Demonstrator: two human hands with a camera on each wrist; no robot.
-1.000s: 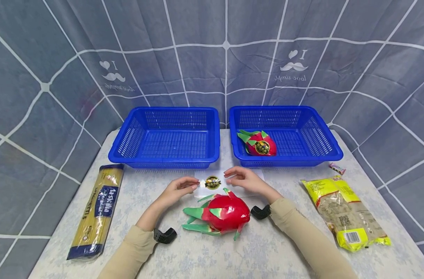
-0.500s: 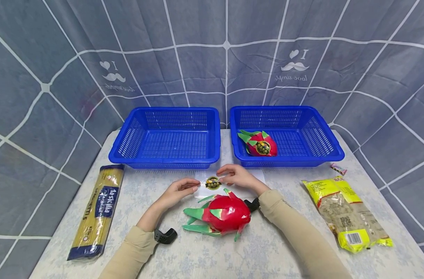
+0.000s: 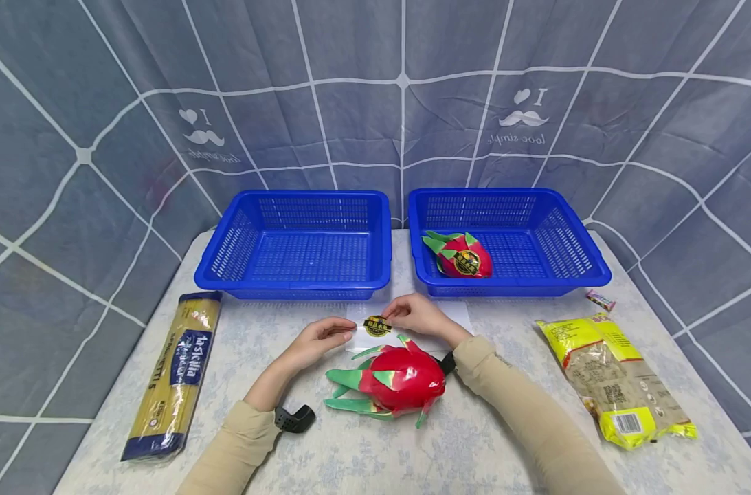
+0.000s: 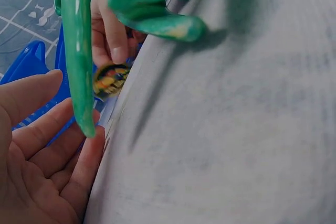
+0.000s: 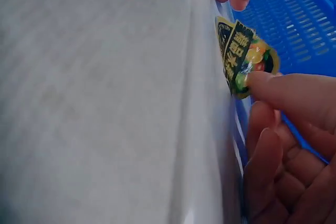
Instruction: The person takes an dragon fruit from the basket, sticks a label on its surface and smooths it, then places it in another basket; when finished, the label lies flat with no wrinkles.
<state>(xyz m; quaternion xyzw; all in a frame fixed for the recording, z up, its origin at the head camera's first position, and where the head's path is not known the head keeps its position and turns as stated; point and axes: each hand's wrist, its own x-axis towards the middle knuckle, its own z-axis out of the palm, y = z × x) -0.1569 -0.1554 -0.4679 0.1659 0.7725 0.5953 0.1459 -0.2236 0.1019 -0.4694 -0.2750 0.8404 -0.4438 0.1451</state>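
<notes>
A round black-and-gold fruit sticker (image 3: pixel 377 326) lies on a white backing sheet (image 3: pixel 363 341). My right hand (image 3: pixel 420 316) pinches the edge of the sticker (image 5: pixel 257 56) between thumb and finger; in the right wrist view it is bent and partly lifted. At the sheet's left edge is my left hand (image 3: pixel 316 342), its fingers loosely bent and holding nothing; whether its fingertips touch the sheet I cannot tell. Just in front of the sheet lies a red model dragon fruit (image 3: pixel 406 378) with green leaf tips, which partly block the left wrist view.
Two blue plastic baskets (image 3: pixel 291 285) stand at the back. The right basket (image 3: pixel 517 282) holds another dragon fruit (image 3: pixel 464 256) bearing a similar sticker. A spaghetti pack (image 3: pixel 174 375) lies at left; a yellow-ended clear bag (image 3: pixel 616 378) and a small pink wrapped sweet (image 3: pixel 600 300) lie at right.
My right hand has moved left across the sheet to the sticker and now pinches its edge, which is lifting. My left hand has hardly moved.
</notes>
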